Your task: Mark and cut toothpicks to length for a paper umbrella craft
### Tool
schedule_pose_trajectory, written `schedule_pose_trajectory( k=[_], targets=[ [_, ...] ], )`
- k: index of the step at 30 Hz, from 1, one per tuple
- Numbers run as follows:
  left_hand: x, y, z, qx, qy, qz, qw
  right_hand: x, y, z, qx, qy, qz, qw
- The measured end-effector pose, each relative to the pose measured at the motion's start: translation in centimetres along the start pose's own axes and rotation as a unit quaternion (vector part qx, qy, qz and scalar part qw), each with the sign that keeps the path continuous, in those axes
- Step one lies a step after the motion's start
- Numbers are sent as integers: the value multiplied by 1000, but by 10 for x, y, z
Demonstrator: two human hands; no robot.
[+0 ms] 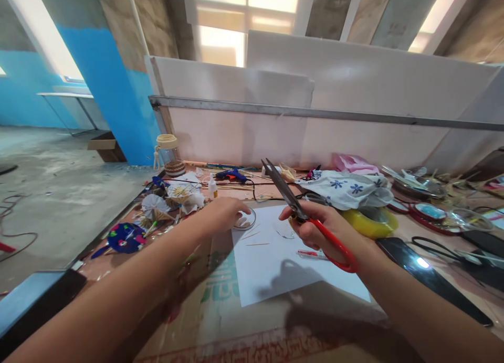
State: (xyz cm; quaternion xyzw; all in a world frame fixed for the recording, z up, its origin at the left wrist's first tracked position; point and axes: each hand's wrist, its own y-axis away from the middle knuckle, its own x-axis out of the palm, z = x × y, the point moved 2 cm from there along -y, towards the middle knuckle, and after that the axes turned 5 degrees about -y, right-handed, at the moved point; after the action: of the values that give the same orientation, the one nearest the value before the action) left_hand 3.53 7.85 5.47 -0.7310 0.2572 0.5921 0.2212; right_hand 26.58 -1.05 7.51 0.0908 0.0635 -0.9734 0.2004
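Observation:
My right hand (315, 224) is closed round a pair of scissors (289, 192) with red handles. Their dark blades point up and away, parted a little at the tips. My left hand (228, 214) is curled down at the left edge of a small round clear dish (249, 224), and its fingertips are mostly hidden. Under the dish and the scissors lies a white sheet of paper (271, 271). On the paper are a few thin wooden sticks (258, 244), a red-and-clear pen (312, 254) and a faint drawn outline.
Behind the paper lie a blue glue gun (232, 175) and a small white bottle (212, 186). A glass jar (170, 156) stands far left, near paper fans and a patterned blue piece (126, 238). Yellow tape (370, 222), flowered cloth (346, 187) and a black phone (433, 279) are right.

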Motion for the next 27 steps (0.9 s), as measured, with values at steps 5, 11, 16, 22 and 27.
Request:
schedule_pose_trajectory(
  k=[5, 11, 16, 22, 27],
  targets=[
    [6, 21, -35, 30, -68, 4, 997, 0, 0, 4, -11, 4, 15, 1000],
    [31, 30, -59, 43, -112, 13, 993, 7, -1, 10, -35, 36, 10, 999],
    [47, 19, -64, 45, -118, 15, 992, 9, -3, 8, -31, 42, 8, 999],
    [48, 19, -60, -10, -50, -21, 999, 15, -7, 1, 0, 47, -31, 998],
    [26, 33, -53, -74, 103, -32, 991, 22, -16, -24, -51, 94, -39, 993]
  ],
)
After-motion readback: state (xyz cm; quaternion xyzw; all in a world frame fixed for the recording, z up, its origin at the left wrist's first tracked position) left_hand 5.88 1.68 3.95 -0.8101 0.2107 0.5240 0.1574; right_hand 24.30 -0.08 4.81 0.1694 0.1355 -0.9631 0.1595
